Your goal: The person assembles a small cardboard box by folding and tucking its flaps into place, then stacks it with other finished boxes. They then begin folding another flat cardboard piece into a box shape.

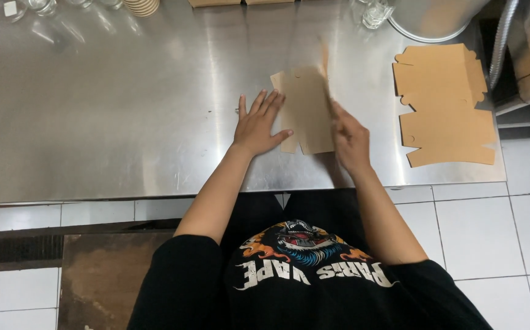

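Brown flat cardboard blank (306,110), notched edges, between both hands.

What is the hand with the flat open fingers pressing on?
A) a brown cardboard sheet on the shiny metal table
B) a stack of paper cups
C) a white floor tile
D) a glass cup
A: the left hand lies flat on the edge of the brown cardboard sheet on the steel table.

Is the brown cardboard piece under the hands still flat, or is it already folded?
Partly folded. The cardboard piece lies mostly flat under the left hand, while the right hand lifts its right flap, which is blurred.
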